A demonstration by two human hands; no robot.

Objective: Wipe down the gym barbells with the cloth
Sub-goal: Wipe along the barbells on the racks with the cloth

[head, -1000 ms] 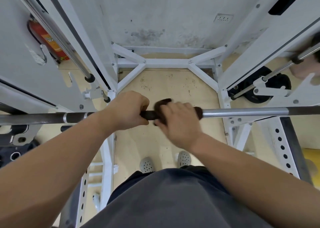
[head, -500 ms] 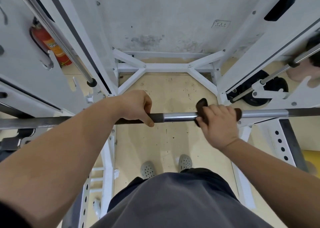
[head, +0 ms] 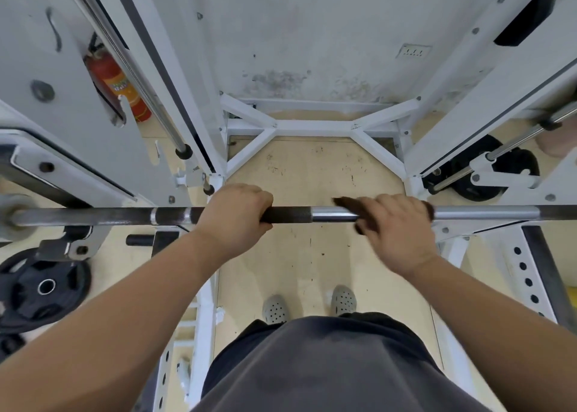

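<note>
Left hand [head: 235,216] is closed around the barbell [head: 327,214], steadying it on the rack [head: 312,127]. Right hand [head: 395,224] clamps the cloth [head: 346,204] around the bar, so wiping reaches all sides.

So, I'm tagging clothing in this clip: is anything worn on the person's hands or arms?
No. The left hand and right hand are bare, with no gloves, rings, watch or wristbands in view. Both forearms are uncovered too; no sleeves reach them anywhere in the picture.
</note>
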